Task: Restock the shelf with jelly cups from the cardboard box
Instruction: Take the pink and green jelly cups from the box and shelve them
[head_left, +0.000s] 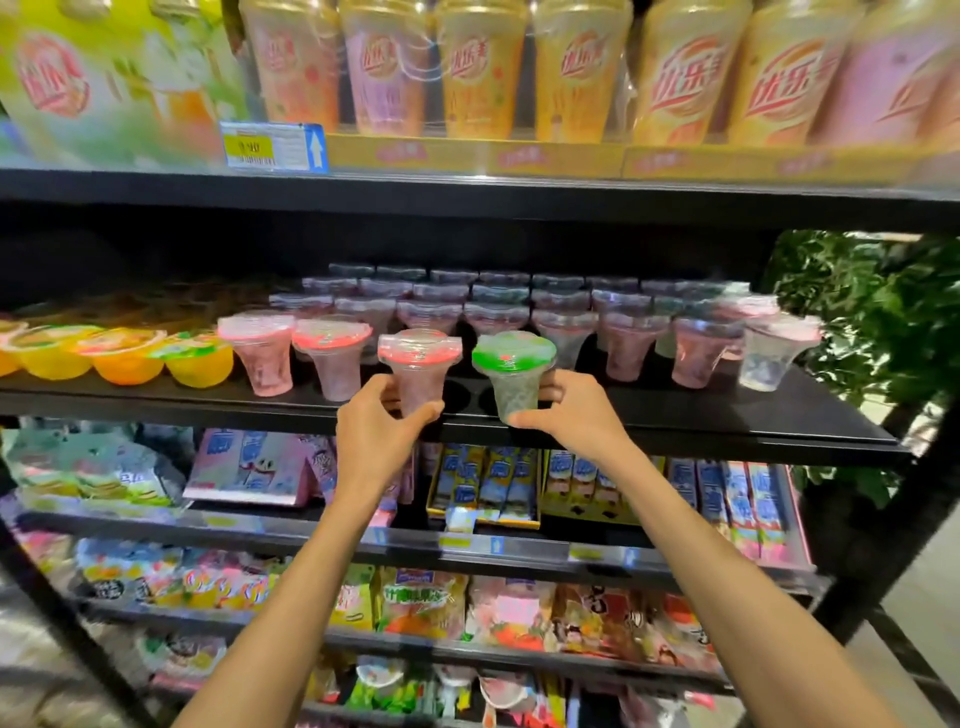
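The left hand (376, 415) is gripping a red-lidded jelly cup (418, 368), fingers curled round its lower body, while the right hand (566, 410) is gripping a green-lidded jelly cup (514, 371) the same way. Both cups are standing upright at the black shelf (727, 415) front edge, before rows of other cups (519, 312).
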